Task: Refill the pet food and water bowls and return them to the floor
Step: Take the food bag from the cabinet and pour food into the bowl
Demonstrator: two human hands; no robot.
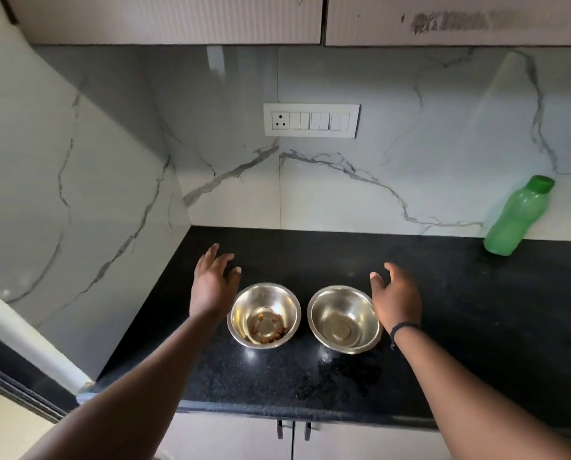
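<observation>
Two small steel bowls stand side by side on the black counter (459,327). The left bowl (241,313) holds several brown food pieces at its bottom. The right bowl (323,313) looks empty or holds clear water; I cannot tell which. My left hand (212,282) hovers just left of the left bowl, fingers spread, holding nothing. Just right of the right bowl is my right hand (398,297), also open and empty, with a dark band on the wrist. A green bottle (516,217) with a green cap stands at the counter's back right against the wall.
A marble-patterned wall closes the back and left side of the counter. A white switch and socket panel (311,120) sits on the back wall. Cupboards hang overhead, and cabinet doors with dark handles (293,429) are below the counter's front edge.
</observation>
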